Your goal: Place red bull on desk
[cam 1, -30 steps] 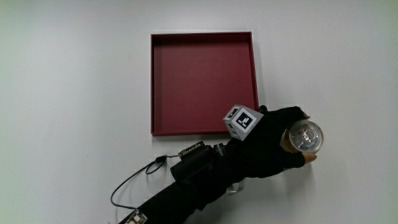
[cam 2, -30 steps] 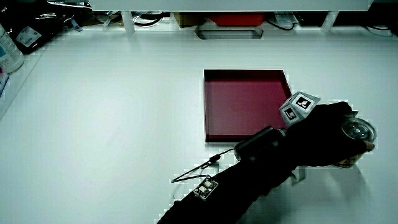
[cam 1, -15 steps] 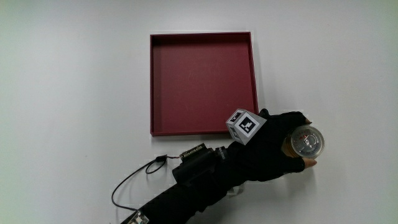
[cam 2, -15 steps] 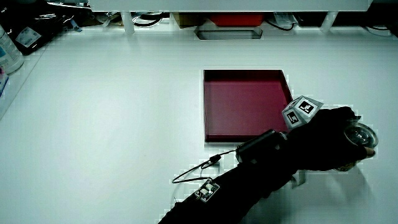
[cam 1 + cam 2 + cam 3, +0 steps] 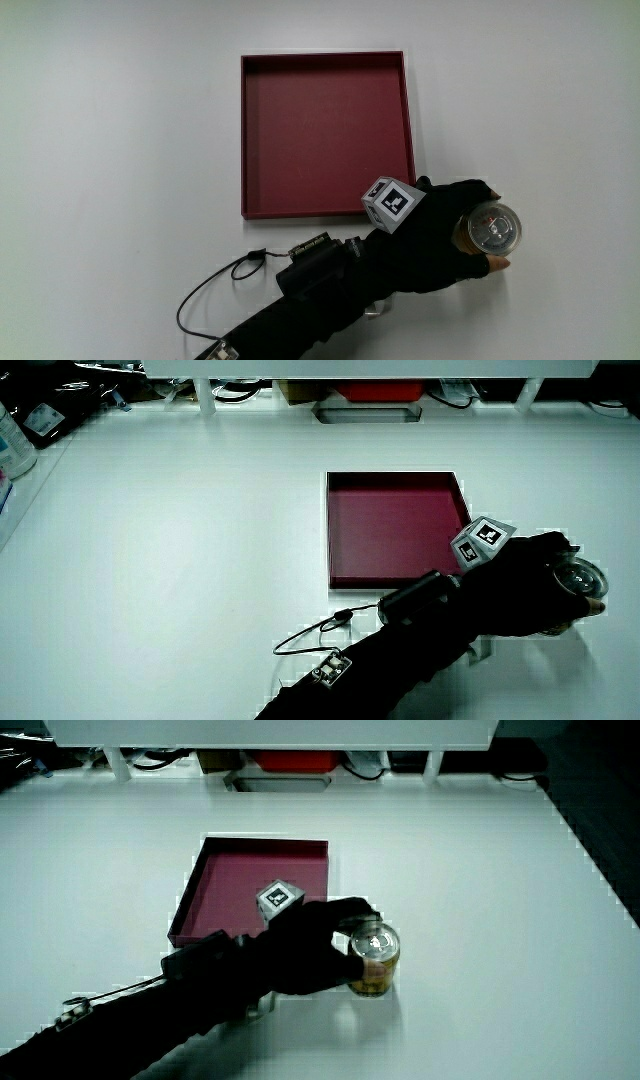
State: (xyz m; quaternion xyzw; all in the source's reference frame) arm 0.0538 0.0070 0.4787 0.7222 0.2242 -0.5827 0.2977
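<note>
Your hands point(image 5: 440, 235) are wrapped closed around the red bull can point(image 5: 493, 225), which stands upright on the white surface point(image 5: 120, 150) just beside the near corner of the red tray point(image 5: 325, 130), the tray lying farther from you.

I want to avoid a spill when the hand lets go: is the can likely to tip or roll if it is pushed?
The can stands upright on the table beside the tray, so it probably stays put. It looks taller than wide, so a push near its top might tip it. Once on its side, its round body would likely roll. The hand grips it.
</note>
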